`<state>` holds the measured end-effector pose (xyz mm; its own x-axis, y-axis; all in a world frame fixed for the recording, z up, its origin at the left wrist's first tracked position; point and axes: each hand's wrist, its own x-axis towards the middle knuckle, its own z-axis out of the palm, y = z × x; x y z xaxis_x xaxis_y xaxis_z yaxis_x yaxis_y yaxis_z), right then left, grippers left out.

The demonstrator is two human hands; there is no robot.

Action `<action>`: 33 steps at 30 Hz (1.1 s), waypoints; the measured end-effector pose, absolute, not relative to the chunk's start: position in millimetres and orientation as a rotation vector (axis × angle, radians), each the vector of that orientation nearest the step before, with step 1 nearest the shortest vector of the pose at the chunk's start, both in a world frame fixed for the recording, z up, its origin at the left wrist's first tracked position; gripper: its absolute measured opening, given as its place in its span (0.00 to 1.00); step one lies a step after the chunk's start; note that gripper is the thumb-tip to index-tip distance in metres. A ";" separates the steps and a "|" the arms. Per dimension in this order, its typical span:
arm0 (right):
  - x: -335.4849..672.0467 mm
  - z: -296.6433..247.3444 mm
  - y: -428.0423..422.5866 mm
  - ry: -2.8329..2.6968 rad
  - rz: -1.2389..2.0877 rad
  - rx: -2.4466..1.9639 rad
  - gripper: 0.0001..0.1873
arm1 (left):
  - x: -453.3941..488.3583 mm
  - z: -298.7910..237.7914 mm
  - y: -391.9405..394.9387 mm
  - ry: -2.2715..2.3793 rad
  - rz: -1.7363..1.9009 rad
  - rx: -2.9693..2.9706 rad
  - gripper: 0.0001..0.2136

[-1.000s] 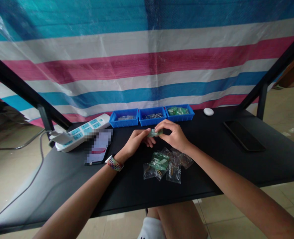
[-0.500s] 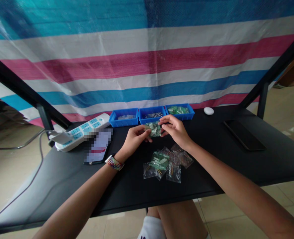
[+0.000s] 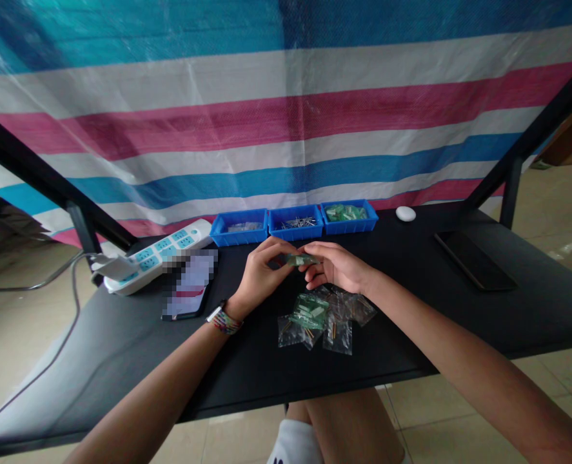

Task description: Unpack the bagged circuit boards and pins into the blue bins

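Between my two hands, above the black table (image 3: pixel 261 361), is a small green plastic bag (image 3: pixel 301 260), its contents mostly hidden. My left hand (image 3: pixel 269 264) pinches the bag's left end between thumb and fingers. On the other side, my right hand (image 3: pixel 336 265) grips its right end, with the lower fingers curled below. Just under the hands lies another green plastic bag (image 3: pixel 311 310) with pale pieces inside. Around and beneath it are several clear bags (image 3: pixel 338 334) holding thin brass-coloured pins.
Behind the hands stand three blue bins: left with clear bags (image 3: pixel 240 237), middle with metal pins (image 3: pixel 295 232), right with green bags (image 3: pixel 347 224). A white power strip (image 3: pixel 157 258) and a phone (image 3: pixel 191 283) lie left. Another phone (image 3: pixel 474 261) and a white oval object (image 3: pixel 405 213) are right.
The green bag in my hands has tilted from facing me to nearly edge-on. My hands have drawn closer together, and my right fingers have closed over its right end.
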<state>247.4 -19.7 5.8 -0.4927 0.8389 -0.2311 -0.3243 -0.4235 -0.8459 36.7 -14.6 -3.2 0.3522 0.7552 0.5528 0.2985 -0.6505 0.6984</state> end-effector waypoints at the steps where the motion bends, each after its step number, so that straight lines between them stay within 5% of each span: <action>1: 247.8 4.4 -19.4 -0.977 1.963 -0.841 0.09 | 36.8 -3.3 -14.4 0.918 1.253 2.151 0.04; 10: 247.5 -3.4 -16.0 -1.187 1.507 -0.918 0.17 | 38.1 -11.0 -6.7 1.013 1.218 1.677 0.13; 13: 246.1 -7.9 -14.5 -1.301 1.296 -0.927 0.16 | 37.1 -10.1 -5.4 0.973 1.102 1.535 0.11; 20: 246.5 -8.3 -20.4 -1.739 0.694 -0.898 0.05 | 38.4 -6.5 -6.4 0.905 0.850 1.314 0.29; 33: 248.0 3.6 -27.7 -1.887 0.604 -0.875 0.16 | 40.1 -4.6 -7.1 0.863 0.900 1.262 0.16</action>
